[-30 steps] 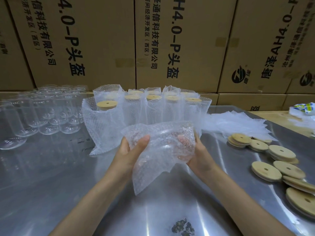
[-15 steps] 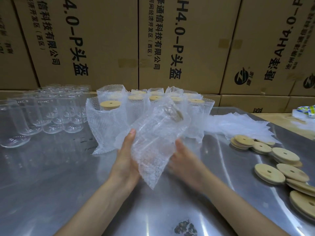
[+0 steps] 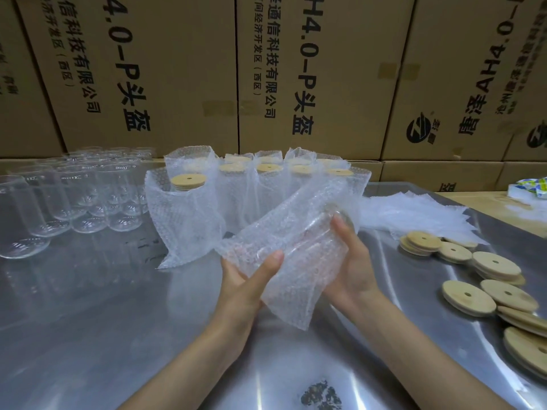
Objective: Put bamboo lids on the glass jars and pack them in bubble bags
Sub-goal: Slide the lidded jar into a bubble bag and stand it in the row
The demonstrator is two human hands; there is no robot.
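Both forearms reached in from six o'clock over the steel counter [image 3: 88, 335]. The left hand [image 3: 245, 288] cupped the lower end of a bubble bag [image 3: 296, 247], thumb laid across it, fingers clamped on it. The right hand [image 3: 352, 267] gripped its upper side, fingers curled on the glass jar [image 3: 331, 220] inside, which tilted toward one o'clock. Loose bamboo lids [image 3: 467, 297] lay at three o'clock.

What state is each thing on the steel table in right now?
Clear bubble bag with a glass jar inside: tilted, held above the table by both hands.
Left hand: grips the bag's lower end.
Right hand: grips the bag's right side.
Row of bagged lidded jars: upright.
Bare clear glass jars: upright, unlidded.
Round bamboo lids: loose, partly stacked.
Spare flat bubble bags: piled.
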